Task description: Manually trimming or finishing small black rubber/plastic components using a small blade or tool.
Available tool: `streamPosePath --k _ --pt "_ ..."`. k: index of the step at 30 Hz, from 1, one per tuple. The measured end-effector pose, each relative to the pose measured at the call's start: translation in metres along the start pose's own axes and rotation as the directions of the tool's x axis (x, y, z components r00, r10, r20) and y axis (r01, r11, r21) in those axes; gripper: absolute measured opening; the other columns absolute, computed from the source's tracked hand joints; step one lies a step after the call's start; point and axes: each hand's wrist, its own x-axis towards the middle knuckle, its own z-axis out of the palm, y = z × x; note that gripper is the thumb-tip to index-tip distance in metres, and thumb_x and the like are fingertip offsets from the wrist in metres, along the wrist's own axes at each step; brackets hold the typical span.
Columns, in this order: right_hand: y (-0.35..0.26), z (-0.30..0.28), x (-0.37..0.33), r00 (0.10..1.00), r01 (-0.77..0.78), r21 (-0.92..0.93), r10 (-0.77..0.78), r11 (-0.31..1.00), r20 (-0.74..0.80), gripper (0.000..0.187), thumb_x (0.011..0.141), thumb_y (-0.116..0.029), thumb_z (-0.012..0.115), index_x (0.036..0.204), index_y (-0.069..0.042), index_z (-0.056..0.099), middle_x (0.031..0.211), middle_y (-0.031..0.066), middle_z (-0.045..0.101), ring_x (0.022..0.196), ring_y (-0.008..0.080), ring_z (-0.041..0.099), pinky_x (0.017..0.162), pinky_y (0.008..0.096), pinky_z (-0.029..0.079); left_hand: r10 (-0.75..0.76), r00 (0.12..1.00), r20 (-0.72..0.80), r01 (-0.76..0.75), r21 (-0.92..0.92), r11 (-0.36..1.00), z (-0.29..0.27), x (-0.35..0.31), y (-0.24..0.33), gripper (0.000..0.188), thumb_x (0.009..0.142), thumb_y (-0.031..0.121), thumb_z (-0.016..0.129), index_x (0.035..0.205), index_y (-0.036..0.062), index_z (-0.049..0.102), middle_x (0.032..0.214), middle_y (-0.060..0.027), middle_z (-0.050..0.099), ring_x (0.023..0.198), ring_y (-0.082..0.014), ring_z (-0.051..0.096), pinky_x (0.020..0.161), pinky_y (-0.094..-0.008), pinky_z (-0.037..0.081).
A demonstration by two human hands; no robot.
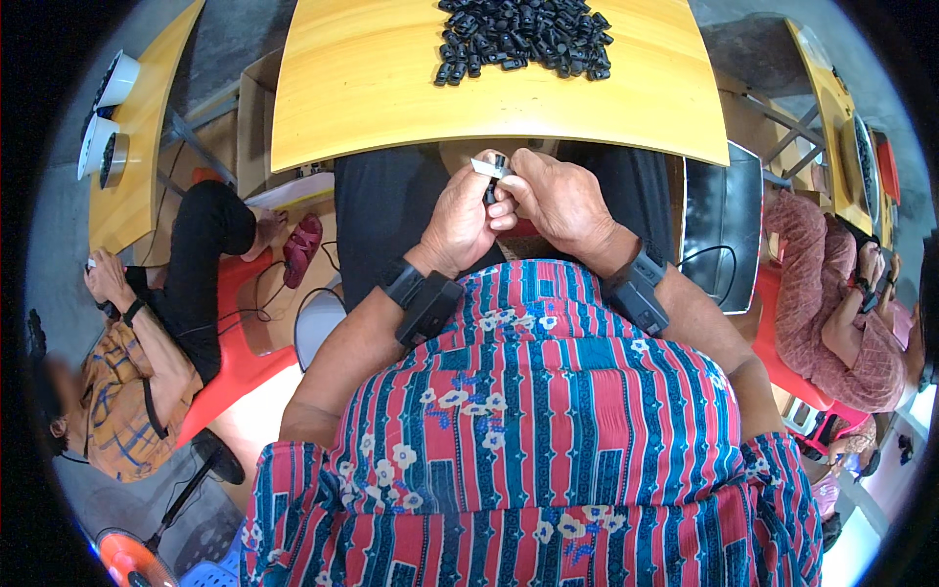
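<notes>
Both my hands meet just off the near edge of the yellow table, above my lap. My left hand (458, 220) is closed round a small black plastic part (491, 191) that sticks up between thumb and fingers. A small white piece (485, 168) lies against the top of that part. My right hand (562, 196) pinches at the same spot, its thumb and forefinger closed by the white piece; whether it grips the white piece or the black part is hidden. A heap of similar small black parts (523, 39) lies at the far side of the table.
The yellow table (391, 108) has a curved near edge. At left, a seated person (137, 362) works by another table (147, 127) with white tubs (98, 145). At right sit other people (831, 303) by a further table. A red sandal (303, 249) and cables lie at left.
</notes>
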Motion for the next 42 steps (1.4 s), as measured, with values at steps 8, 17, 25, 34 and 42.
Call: streamPosePath --k 8,17,25,34,42 --pt "0.003 -0.002 -0.001 0.995 0.099 0.008 -0.099 0.995 -0.027 0.021 0.091 -0.028 0.052 0.089 -0.007 0.051 0.079 0.0142 0.061 0.071 0.0348 0.061 0.059 0.0437 0.048 -0.010 0.999 0.030 0.009 0.034 0.999 0.000 0.000 0.003 0.017 0.098 0.030 0.045 0.096 0.0146 0.050 0.076 0.0047 0.043 0.061 -0.0031 0.040 0.052 -0.0167 0.035" --pt "0.001 0.001 0.001 1.000 -0.006 0.008 0.006 1.000 0.004 0.021 0.091 -0.027 0.050 0.089 -0.006 0.051 0.078 0.0150 0.061 0.072 0.0358 0.061 0.060 0.0448 0.047 0.002 1.000 0.008 -0.003 0.043 0.999 0.003 0.001 0.000 0.015 0.099 0.028 0.044 0.094 0.0149 0.049 0.075 0.0044 0.043 0.060 -0.0037 0.039 0.052 -0.0173 0.035" --pt "0.002 -0.003 -0.001 0.996 0.090 -0.048 -0.091 0.995 -0.008 0.022 0.092 -0.029 0.050 0.092 -0.007 0.052 0.079 0.0144 0.062 0.072 0.0347 0.061 0.060 0.0439 0.048 -0.020 0.999 0.026 0.020 -0.005 1.000 0.004 -0.001 0.003 0.018 0.099 0.028 0.043 0.091 0.0137 0.048 0.073 0.0035 0.043 0.059 -0.0041 0.039 0.052 -0.0182 0.036" --pt "0.004 -0.002 0.003 1.000 0.022 -0.019 -0.021 1.000 0.010 0.023 0.092 -0.029 0.050 0.091 -0.006 0.052 0.077 0.0155 0.061 0.071 0.0362 0.061 0.060 0.0450 0.047 -0.021 1.000 0.007 0.021 0.013 1.000 0.001 0.001 0.000 0.017 0.099 0.028 0.042 0.098 0.0126 0.050 0.074 0.0036 0.042 0.060 -0.0047 0.038 0.052 -0.0176 0.034" --pt "0.009 -0.003 -0.003 0.947 0.097 0.392 0.037 0.915 -0.320 0.030 0.089 -0.025 0.057 0.111 -0.004 0.059 0.087 0.0176 0.064 0.081 0.0362 0.063 0.071 0.0397 0.050 0.053 0.988 0.143 -0.058 0.028 0.998 0.000 0.004 0.000 0.023 0.100 0.031 0.040 0.100 0.0111 0.051 0.078 0.0024 0.045 0.061 -0.0051 0.038 0.052 -0.0177 0.035"
